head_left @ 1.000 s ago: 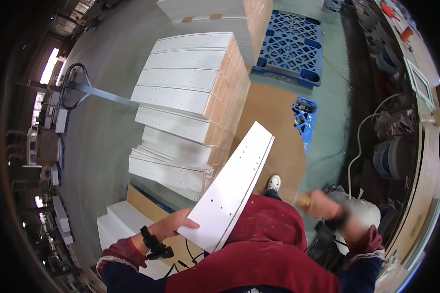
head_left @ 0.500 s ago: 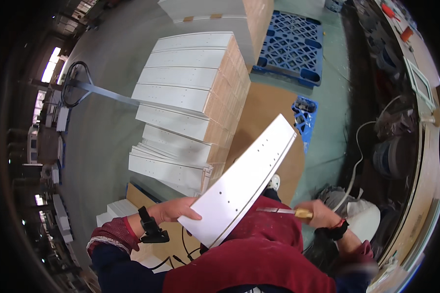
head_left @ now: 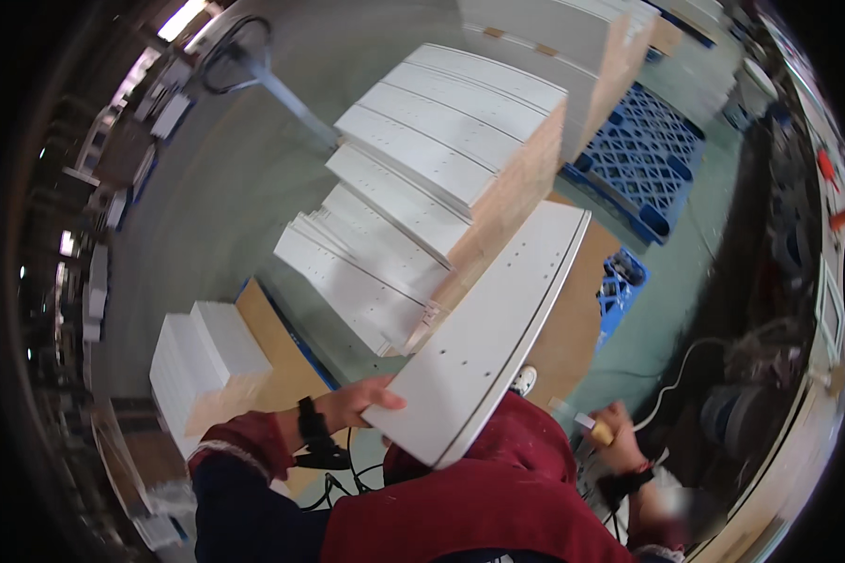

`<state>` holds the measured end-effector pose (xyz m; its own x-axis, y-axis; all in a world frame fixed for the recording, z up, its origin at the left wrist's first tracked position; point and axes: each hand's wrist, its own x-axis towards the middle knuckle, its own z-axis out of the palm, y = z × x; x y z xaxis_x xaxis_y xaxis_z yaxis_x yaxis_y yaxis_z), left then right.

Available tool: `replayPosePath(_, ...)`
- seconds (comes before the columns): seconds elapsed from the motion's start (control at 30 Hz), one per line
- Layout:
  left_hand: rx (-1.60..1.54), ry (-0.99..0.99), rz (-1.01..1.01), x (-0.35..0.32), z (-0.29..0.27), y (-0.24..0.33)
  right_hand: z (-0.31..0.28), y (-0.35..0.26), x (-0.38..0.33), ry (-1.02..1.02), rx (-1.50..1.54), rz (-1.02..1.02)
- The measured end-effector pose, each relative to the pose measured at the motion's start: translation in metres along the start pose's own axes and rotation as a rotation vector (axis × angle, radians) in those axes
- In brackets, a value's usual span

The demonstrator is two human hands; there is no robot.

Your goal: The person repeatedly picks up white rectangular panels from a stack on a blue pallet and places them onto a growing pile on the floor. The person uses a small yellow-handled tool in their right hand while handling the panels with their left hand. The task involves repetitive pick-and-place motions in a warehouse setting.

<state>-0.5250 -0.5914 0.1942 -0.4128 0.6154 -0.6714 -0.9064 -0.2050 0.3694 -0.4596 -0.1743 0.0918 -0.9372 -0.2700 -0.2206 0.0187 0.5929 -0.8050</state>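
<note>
My left hand (head_left: 355,405) grips the near end of a long white board (head_left: 490,330) with small drilled holes; the board slants up and away to the right. A black band sits on that wrist. My right hand (head_left: 613,437) is low on the right, closed around a small tool with a yellowish handle (head_left: 593,428), just beside the board's lower edge. My red sleeves and upper body fill the bottom of the view.
A tall stack of white boards (head_left: 422,178) stands ahead. A smaller white stack (head_left: 197,361) is at left. Blue pallets (head_left: 643,159) lie at right on the grey-green floor. A pallet jack handle (head_left: 253,56) is at the far left. Machinery with a white cable (head_left: 695,361) lines the right.
The view has swung so the board and stacks sit further right. The board is tilted more steeply away. My right hand has dropped lower beside the board's edge.
</note>
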Motion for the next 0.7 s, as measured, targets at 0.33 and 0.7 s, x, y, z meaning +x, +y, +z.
replayPosePath(0.33, 0.247, -0.004, 0.363, -0.033, 0.015, 0.008, 0.013, 0.013, 0.005, 0.119, 0.122, 0.192)
replayPosePath(0.7, -0.149, 0.430, 0.723, -0.026, -0.042, -0.035, 0.012, 0.035, 0.025, 0.103, 0.455, 0.424)
